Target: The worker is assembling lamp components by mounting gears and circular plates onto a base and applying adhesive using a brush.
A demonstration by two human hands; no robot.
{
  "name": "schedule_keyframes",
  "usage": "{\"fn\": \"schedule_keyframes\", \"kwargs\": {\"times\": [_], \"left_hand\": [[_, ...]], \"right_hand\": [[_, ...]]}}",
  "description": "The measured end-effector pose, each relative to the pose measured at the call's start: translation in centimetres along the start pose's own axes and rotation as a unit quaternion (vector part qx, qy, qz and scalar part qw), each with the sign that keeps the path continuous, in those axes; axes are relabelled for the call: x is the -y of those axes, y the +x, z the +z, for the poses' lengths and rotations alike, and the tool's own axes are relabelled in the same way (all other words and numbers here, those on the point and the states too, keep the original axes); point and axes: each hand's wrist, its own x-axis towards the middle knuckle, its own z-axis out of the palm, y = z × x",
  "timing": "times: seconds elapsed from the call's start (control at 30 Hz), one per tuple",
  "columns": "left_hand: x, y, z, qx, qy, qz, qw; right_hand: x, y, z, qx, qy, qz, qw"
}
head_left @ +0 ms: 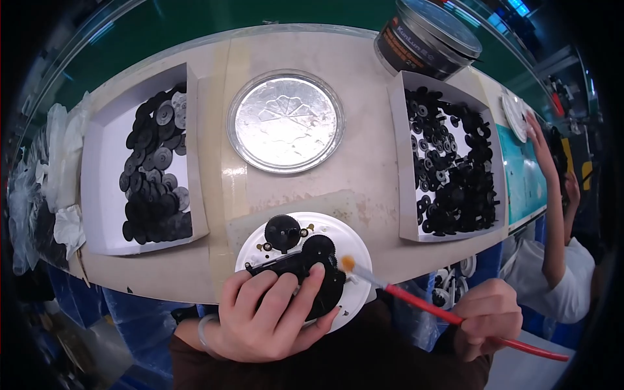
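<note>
My left hand (pixel 263 317) grips a round white plastic housing (pixel 348 237) at the near table edge, fingers lying over its black gears. A small black gear (pixel 282 232) and a larger toothed gear (pixel 319 247) sit on the housing. My right hand (pixel 489 318) pinches a red-handled brush (pixel 422 304). The brush's orange-tinted tip (pixel 348 263) touches the housing just right of the larger gear.
A white tray of flat black gears (pixel 156 169) sits at left, a white tray of small black parts (pixel 452 169) at right. A round foil dish (pixel 286 121) lies behind the housing, a dark tin (pixel 426 39) at back right. Another person's arm (pixel 552 195) reaches at far right.
</note>
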Motion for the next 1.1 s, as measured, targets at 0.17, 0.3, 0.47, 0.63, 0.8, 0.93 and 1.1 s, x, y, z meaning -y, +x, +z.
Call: {"fn": "schedule_keyframes", "kwargs": {"times": [0.17, 0.3, 0.47, 0.63, 0.8, 0.93, 1.1], "left_hand": [[0.1, -0.3, 0.2, -0.008, -0.013, -0.006, 1.0], [0.2, -0.7, 0.3, -0.009, -0.009, -0.009, 1.0], [0.1, -0.4, 0.4, -0.013, -0.018, -0.005, 1.0], [0.0, -0.5, 0.3, -0.017, -0.018, -0.011, 1.0], [0.1, -0.4, 0.4, -0.019, -0.02, -0.008, 1.0], [0.2, -0.3, 0.3, -0.022, -0.024, -0.005, 0.999], [0.3, -0.3, 0.1, -0.014, -0.028, 0.003, 1.0]], "right_hand": [[-1.0, 1.3, 1.5, 0.017, 0.009, 0.001, 1.0], [0.4, 0.5, 0.8, -0.046, 0.055, 0.085, 0.994], [0.4, 1.4, 2.5, -0.135, 0.05, 0.122, 0.982], [0.6, 1.2, 1.4, -0.089, 0.077, 0.137, 0.984], [0.6, 1.1, 2.6, -0.169, 0.08, 0.185, 0.965], [0.7, 0.9, 1.6, -0.12, 0.103, 0.187, 0.969], [-0.1, 0.5, 2.4, -0.14, 0.092, 0.153, 0.974]]}}
